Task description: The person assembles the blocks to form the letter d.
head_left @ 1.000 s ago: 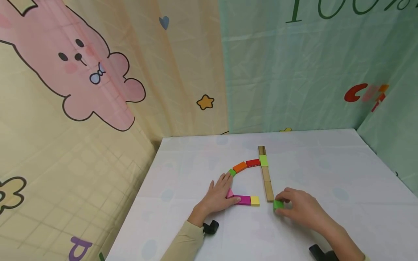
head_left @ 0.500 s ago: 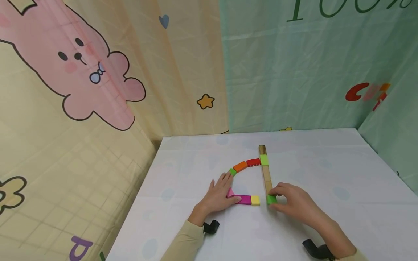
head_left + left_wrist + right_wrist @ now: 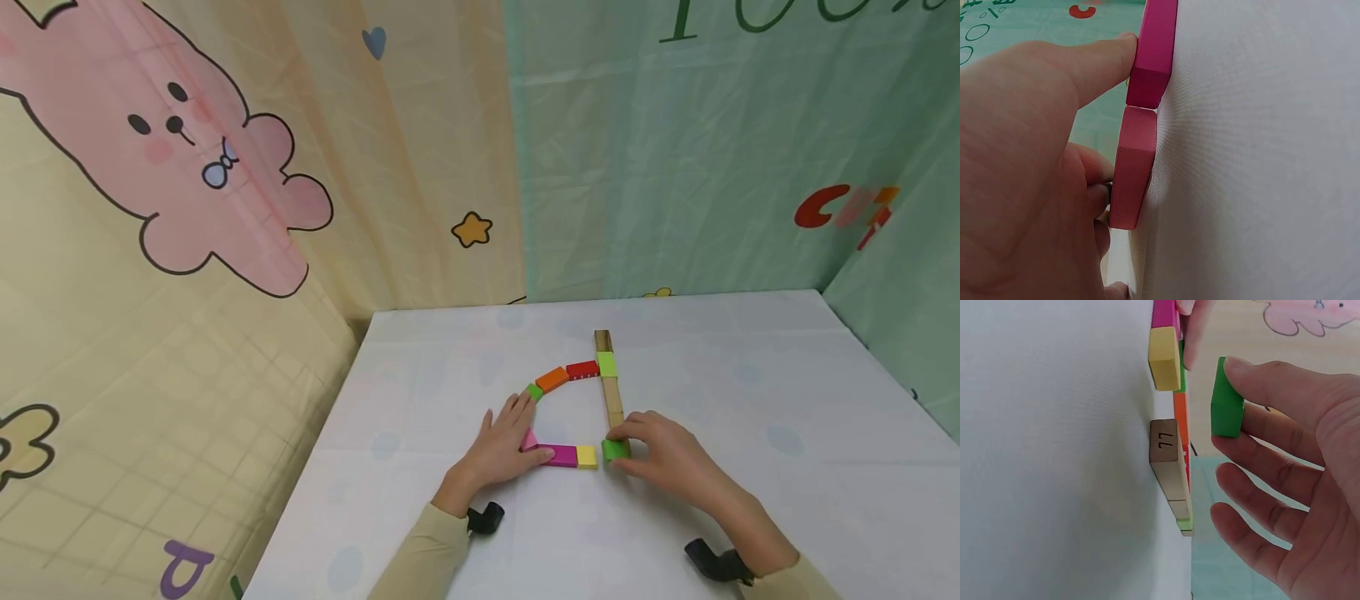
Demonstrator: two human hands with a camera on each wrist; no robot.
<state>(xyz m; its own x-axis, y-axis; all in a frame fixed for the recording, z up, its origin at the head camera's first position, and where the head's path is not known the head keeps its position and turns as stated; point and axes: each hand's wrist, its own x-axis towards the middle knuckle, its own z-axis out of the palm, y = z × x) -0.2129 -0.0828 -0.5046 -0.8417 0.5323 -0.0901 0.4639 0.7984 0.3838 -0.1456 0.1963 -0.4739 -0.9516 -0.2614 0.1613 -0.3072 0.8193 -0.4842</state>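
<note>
My right hand (image 3: 667,454) pinches a green block (image 3: 1227,400) between thumb and fingers. In the right wrist view the block hangs above the table, close to the near end of a row of wooden blocks (image 3: 612,400). My left hand (image 3: 495,454) lies with fingers spread over the left side of the block outline. Its thumb rests on a magenta block (image 3: 1152,56), and its fingers lie along a pink block (image 3: 1132,169). A yellow block (image 3: 587,457) adjoins the magenta one, just left of the held block. Part of the outline is hidden under the left hand.
Beyond the left fingertips, a small green block (image 3: 534,391), an orange block (image 3: 552,379) and a red block with white dots (image 3: 582,369) curve toward a lime block (image 3: 607,364) in the wooden row. Printed curtains (image 3: 420,167) stand behind the white table (image 3: 750,483).
My right hand has carried the green block leftward, from right of the wooden row's near end to over it, near the yellow block. The left hand has stayed in place.
</note>
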